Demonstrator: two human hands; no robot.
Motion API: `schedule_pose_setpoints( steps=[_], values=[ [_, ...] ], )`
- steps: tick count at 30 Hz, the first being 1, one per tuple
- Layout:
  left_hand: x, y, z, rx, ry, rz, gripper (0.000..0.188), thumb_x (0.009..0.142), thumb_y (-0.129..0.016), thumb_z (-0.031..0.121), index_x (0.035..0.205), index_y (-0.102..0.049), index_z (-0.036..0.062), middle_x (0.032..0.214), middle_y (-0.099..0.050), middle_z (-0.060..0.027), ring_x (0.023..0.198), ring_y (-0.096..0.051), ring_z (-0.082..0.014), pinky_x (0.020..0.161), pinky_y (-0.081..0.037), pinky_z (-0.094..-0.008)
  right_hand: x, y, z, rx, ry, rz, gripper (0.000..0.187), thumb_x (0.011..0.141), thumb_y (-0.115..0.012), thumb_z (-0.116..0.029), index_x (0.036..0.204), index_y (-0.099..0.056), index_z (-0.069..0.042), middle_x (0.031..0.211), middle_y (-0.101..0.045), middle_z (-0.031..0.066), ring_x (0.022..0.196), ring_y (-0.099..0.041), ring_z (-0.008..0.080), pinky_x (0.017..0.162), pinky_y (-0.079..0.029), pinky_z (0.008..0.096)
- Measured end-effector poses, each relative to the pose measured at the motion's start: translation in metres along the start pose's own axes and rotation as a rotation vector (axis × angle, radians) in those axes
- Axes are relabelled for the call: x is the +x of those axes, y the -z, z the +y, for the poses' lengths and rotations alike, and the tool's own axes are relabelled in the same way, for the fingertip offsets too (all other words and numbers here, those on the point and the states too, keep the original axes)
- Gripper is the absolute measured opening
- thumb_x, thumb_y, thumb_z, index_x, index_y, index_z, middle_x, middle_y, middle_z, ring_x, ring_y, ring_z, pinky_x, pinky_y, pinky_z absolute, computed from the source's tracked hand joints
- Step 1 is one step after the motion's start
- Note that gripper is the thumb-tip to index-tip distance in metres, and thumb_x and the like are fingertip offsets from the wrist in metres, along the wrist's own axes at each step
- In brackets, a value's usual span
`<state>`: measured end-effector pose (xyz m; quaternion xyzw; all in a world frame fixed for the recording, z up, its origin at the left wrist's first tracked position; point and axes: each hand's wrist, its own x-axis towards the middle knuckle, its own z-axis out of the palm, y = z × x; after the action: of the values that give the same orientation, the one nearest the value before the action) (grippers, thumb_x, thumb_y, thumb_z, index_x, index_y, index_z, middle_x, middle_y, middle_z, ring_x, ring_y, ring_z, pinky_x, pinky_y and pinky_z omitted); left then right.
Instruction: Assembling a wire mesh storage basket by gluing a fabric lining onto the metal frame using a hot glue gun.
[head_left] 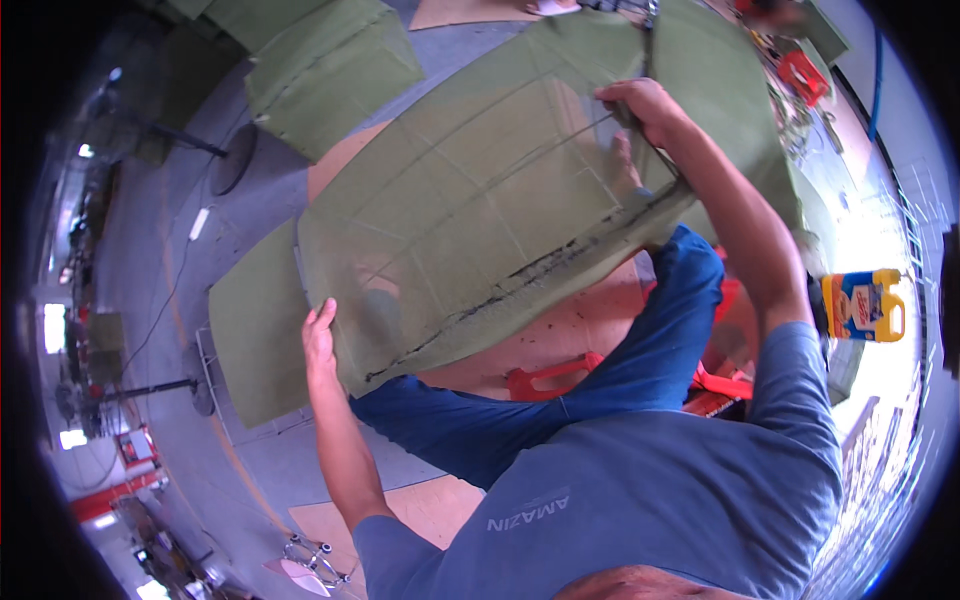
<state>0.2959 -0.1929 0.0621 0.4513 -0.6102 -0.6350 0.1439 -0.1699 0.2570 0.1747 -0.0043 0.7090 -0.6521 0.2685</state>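
A large olive-green, see-through sheet panel (450, 200) with thin frame lines tilts across my lap, above my blue-trousered legs. A dark, ragged strip (540, 262) runs along its near side. On the panel's left edge my left hand (320, 345) is closed, fingers pointing up. My right hand (645, 108) wraps round the far right edge, where a dark frame bar bends. Faint skin shows through the panel below that hand; I cannot tell what it belongs to. More green sheeting (250, 310) lies beneath and left of the panel.
Green-covered blocks (335, 80) stand at the far left. A yellow jug (865, 305) is at my right, and red plastic seats (550, 378) are by my legs. Stand fans (232, 160) and a cable occupy the left floor. Red items (803, 77) lie far right.
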Motion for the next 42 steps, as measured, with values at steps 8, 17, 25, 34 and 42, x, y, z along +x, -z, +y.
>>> schedule_pose_setpoints(
  steps=[8,17,25,34,42],
  values=[
    [-0.002,-0.002,-0.021,0.185,-0.102,-0.048,0.058,0.097,-0.076,0.03,0.139,-0.054,-0.0032,0.125,-0.069,-0.0126,0.114,-0.066,-0.0227,0.101,-0.05,-0.0353,-0.074,-0.111,-0.121,0.022,0.232,-0.203,0.03,0.091,-0.077,-0.017,0.112,-0.073,0.004,0.098,-0.075,0.0133,0.084,-0.074,0.0211,0.079,-0.063,0.0372],
    [-0.192,-0.213,0.041,0.418,-1.155,-0.207,0.072,0.109,-0.053,0.04,0.161,-0.029,-0.0027,0.15,-0.047,-0.0304,0.136,-0.049,-0.0468,0.112,-0.039,-0.0515,-0.164,-0.251,-0.073,-0.62,0.19,-0.36,0.05,0.092,-0.071,-0.034,0.121,-0.069,0.006,0.12,-0.07,0.0194,0.106,-0.071,0.0255,0.084,-0.058,0.0397],
    [-0.187,-0.189,-0.015,0.394,-0.719,0.12,0.056,0.107,-0.059,0.041,0.141,-0.05,-0.0031,0.131,-0.061,-0.0293,0.125,-0.058,-0.0443,0.102,-0.047,-0.0469,-0.142,-0.212,-0.022,-0.922,0.591,-0.489,0.06,0.098,-0.064,-0.05,0.135,-0.065,-0.003,0.132,-0.069,0.0166,0.115,-0.067,0.0305,0.098,-0.053,0.0407],
    [-0.185,-0.156,0.03,0.668,-1.387,-0.142,0.023,0.09,-0.079,0.023,0.098,-0.07,0.0033,0.147,-0.062,-0.0109,0.147,-0.043,-0.0393,0.117,-0.036,-0.0489,-0.092,0.075,0.051,-0.618,-0.002,0.067,0.067,0.106,-0.05,-0.06,0.131,-0.067,0.0,0.121,-0.074,0.016,0.112,-0.069,0.0218,0.099,-0.052,0.0355],
    [-0.194,-0.098,0.034,0.558,-1.22,-0.221,0.011,0.085,-0.079,0.007,0.085,-0.071,0.0002,0.126,-0.075,-0.0087,0.137,-0.055,-0.0406,0.114,-0.041,-0.0475,-0.184,0.033,0.072,-0.503,0.055,-0.017,0.06,0.108,-0.05,-0.052,0.129,-0.068,0.002,0.104,-0.075,0.0125,0.095,-0.07,0.019,0.09,-0.053,0.0336]
  ],
)
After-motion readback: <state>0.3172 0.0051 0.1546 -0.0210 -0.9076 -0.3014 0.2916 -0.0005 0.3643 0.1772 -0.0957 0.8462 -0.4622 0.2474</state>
